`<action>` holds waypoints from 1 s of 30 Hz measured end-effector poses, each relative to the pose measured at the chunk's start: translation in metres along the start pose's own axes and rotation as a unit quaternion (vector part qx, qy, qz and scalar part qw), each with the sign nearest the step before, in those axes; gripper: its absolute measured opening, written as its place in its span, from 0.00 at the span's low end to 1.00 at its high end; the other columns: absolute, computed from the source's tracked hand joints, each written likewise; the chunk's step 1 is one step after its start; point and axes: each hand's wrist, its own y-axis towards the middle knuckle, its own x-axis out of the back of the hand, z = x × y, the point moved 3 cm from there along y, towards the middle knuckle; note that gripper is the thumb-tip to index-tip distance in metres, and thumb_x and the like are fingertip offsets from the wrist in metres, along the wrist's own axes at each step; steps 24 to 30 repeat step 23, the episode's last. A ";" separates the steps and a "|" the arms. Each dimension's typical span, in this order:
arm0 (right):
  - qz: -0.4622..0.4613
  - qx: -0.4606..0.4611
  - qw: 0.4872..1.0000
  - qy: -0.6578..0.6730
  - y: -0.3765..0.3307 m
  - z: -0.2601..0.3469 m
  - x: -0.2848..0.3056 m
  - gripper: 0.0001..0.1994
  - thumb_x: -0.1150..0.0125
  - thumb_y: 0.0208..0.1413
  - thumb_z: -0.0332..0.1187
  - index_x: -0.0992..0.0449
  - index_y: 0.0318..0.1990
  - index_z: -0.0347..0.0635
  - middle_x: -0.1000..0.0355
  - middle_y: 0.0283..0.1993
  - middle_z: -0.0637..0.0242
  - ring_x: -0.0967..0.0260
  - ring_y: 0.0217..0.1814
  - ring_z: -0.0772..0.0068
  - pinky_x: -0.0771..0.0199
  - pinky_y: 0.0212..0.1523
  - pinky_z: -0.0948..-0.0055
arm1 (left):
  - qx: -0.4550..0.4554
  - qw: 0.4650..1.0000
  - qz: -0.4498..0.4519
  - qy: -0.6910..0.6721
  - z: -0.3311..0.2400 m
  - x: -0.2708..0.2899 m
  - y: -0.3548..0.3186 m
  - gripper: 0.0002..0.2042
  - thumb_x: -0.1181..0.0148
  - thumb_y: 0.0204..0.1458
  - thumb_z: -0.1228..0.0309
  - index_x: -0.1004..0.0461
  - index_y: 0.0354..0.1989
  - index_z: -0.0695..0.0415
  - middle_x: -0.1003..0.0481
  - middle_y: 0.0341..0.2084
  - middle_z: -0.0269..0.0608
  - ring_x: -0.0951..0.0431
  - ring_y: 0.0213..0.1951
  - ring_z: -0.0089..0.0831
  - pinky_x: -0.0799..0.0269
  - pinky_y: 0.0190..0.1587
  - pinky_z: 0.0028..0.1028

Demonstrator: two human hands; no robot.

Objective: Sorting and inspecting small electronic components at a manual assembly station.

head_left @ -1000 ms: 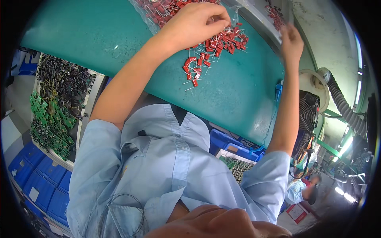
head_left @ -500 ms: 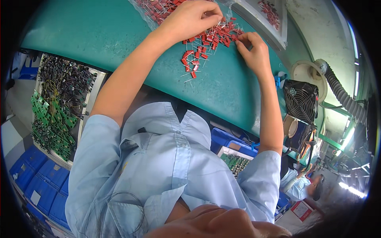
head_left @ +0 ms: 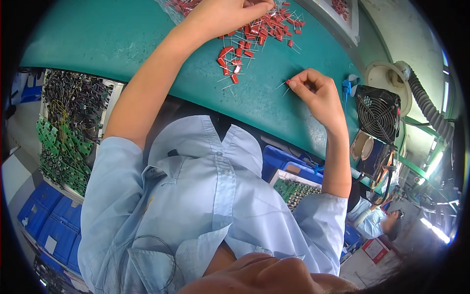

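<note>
A heap of red film capacitors (head_left: pixel 262 34) with thin wire leads lies on the green tabletop (head_left: pixel 122 49). Between the thumb and index finger of my right hand (head_left: pixel 320 98) is a single red capacitor (head_left: pixel 288 82), its two leads pointing left. That hand is just above the table, to the right of and nearer than the heap. My left hand (head_left: pixel 223 17) is over the heap at the top edge of the picture. Its fingers are pinched together; what they hold, if anything, is hidden.
A clear plastic bag (head_left: pixel 171 10) with more capacitors is at the far left of the heap. A white tray (head_left: pixel 338 29) stands far right, beside a black fan (head_left: pixel 377 113). Green circuit boards (head_left: pixel 66 152) lie left, above blue crates (head_left: pixel 54 235). Another person (head_left: pixel 374 220) sits at the right.
My right hand has moved away from the heap, toward me, with one capacitor in its fingers. My left hand stays at the heap, and the whole view has shifted slightly.
</note>
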 end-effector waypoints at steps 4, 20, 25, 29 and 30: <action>-0.041 0.043 0.998 -0.027 -0.002 -0.002 -0.008 0.04 0.33 0.61 0.25 0.21 0.35 0.36 0.26 0.31 0.72 0.38 0.30 0.80 0.34 0.36 0.78 | 0.084 0.996 0.014 -0.003 0.006 0.003 0.007 0.07 0.39 0.58 0.73 0.20 0.39 0.63 0.19 0.31 0.39 0.25 0.30 0.28 0.28 0.36 0.26; -0.161 0.234 0.939 -0.193 -0.011 0.000 -0.030 0.06 0.36 0.53 0.17 0.26 0.35 0.37 0.30 0.34 0.63 0.37 0.34 0.66 0.32 0.38 0.69 | -0.522 0.819 -0.106 0.215 0.033 -0.001 0.025 0.06 0.39 0.59 0.74 0.20 0.38 0.64 0.20 0.29 0.38 0.25 0.28 0.25 0.29 0.34 0.24; -0.177 0.245 0.928 -0.216 -0.014 -0.001 -0.035 0.07 0.36 0.52 0.17 0.26 0.35 0.38 0.30 0.34 0.62 0.37 0.35 0.63 0.32 0.40 0.67 | -0.457 0.888 -0.032 -0.038 0.047 -0.002 0.039 0.06 0.39 0.59 0.74 0.20 0.38 0.64 0.20 0.29 0.38 0.25 0.28 0.25 0.29 0.34 0.24; -0.177 0.245 0.928 -0.216 -0.014 -0.001 -0.035 0.07 0.36 0.52 0.17 0.26 0.35 0.38 0.30 0.34 0.62 0.37 0.35 0.63 0.32 0.40 0.67 | -0.457 0.888 -0.032 -0.038 0.047 -0.002 0.039 0.06 0.39 0.59 0.74 0.20 0.38 0.64 0.20 0.29 0.38 0.25 0.28 0.25 0.29 0.34 0.24; -0.177 0.245 0.928 -0.216 -0.014 -0.001 -0.035 0.07 0.36 0.52 0.17 0.26 0.35 0.38 0.30 0.34 0.62 0.37 0.35 0.63 0.32 0.40 0.67 | -0.457 0.888 -0.032 -0.038 0.047 -0.002 0.039 0.06 0.39 0.59 0.74 0.20 0.38 0.64 0.20 0.29 0.38 0.25 0.28 0.25 0.29 0.34 0.24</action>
